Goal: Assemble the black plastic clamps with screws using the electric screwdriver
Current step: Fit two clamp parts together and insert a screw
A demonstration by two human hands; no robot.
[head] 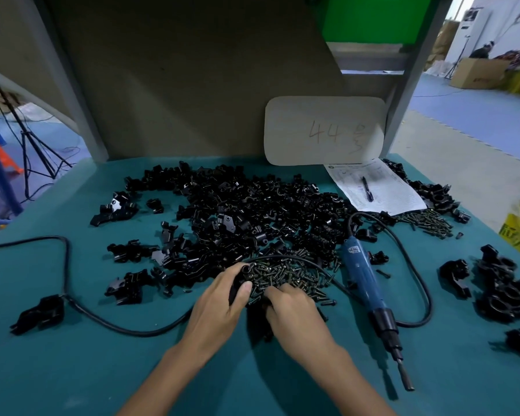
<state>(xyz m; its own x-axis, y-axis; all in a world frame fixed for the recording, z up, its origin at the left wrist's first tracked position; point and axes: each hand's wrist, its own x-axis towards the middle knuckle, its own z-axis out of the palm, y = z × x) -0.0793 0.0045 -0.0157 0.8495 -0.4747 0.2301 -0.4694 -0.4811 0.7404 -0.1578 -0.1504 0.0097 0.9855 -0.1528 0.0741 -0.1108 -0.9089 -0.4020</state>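
Counter [72, 370]: teal surface, carrying everything listed below.
Left hand [222, 298]: at the near edge of the screw heap; its grip is wrapped round a black clamp piece [243, 273], thumb pressed on the side, the piece's round opening facing up.
Right hand [291, 310]: just beside the left, back upward, fingers curled down into the loose screws [291, 274]. The fingertips are buried, so I cannot tell whether this grip has caught anything.
Electric screwdriver [362, 277]: blue body, lying flat just right of the screw heap, untouched, its bit pointing toward the near edge.
Cable [415, 265]: black, looping from the screwdriver's far end round to the right, then running past the hands and off to the left.
Clamp parts [252, 211]: large black pile beyond the hands, spreading left.
Assembled clamps [499, 286]: a cluster at the right edge, well apart from the hands.
Second screw heap [427, 223]: far right, against the printed sheet [382, 190].
Pen [367, 189]: lying on the sheet.
White board [324, 130]: leaning at the back, marked "44".
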